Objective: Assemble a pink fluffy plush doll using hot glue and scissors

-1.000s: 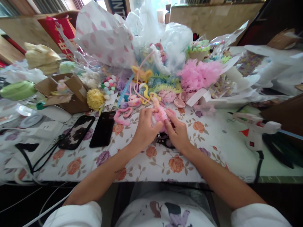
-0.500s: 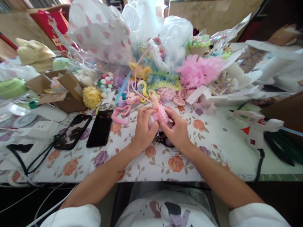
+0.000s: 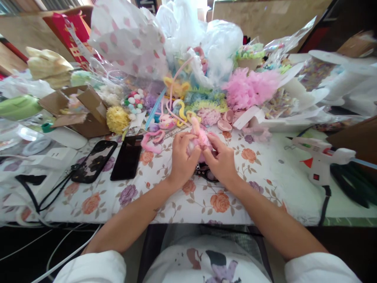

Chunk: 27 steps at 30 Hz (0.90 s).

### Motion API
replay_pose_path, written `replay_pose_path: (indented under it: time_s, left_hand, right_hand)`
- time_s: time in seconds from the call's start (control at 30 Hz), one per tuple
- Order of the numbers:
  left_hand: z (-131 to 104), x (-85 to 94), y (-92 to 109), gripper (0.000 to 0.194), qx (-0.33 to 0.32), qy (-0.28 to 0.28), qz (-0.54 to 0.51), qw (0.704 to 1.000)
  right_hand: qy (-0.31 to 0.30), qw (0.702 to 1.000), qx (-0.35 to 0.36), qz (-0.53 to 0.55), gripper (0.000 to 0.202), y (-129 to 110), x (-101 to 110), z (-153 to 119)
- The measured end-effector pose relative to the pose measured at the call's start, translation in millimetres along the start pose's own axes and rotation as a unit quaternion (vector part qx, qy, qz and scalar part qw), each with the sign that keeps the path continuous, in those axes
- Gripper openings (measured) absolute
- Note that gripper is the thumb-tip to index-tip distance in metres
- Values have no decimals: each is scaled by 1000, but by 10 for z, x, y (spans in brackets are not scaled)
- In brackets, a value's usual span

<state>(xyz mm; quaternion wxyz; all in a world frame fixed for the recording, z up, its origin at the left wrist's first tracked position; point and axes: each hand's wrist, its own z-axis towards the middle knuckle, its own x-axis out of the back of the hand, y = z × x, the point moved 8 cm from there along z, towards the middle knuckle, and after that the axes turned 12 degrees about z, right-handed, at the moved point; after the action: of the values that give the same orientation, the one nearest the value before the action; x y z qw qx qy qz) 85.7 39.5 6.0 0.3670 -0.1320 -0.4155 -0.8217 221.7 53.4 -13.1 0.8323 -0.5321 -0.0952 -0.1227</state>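
A fluffy pink craft piece (image 3: 202,137) is held between my two hands over the middle of the table; its exact kind cannot be made out. My left hand (image 3: 185,157) is closed on its left side, the thumb pressed against it. On the opposite side my right hand (image 3: 220,159) pinches it with thumb and fingers. Both thumbs nearly meet in front, hiding its lower part. Below the hands lies a dark item with a zipper pull (image 3: 203,169), partly covered. A curled pink fuzzy strip (image 3: 151,143) lies left of my left hand.
Two phones, one in a patterned case (image 3: 94,161) and one black (image 3: 126,158), lie at left. A white hot glue gun (image 3: 319,157) stands at right. Behind are a yellow pompom (image 3: 118,119), pink fluff (image 3: 250,88), a cardboard box (image 3: 91,112) and plastic bags (image 3: 126,43).
The whole view has shifted slightly, so things appear a little further right. Both hands keep hold of the pink piece, with only a slight movement of the fingers.
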Motion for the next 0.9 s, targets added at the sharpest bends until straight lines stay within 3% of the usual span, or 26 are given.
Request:
replay_pose_path:
  time_s: [0.43, 0.9]
  left_hand:
    - [-15, 7, -5, 16, -25, -18, -8, 999]
    - [-3, -3, 3, 14, -14, 6, 19, 1000]
  right_hand:
    - [15, 1000, 5, 15, 36, -13, 14, 29]
    - [-24, 995, -19, 95, 30, 112, 2, 93]
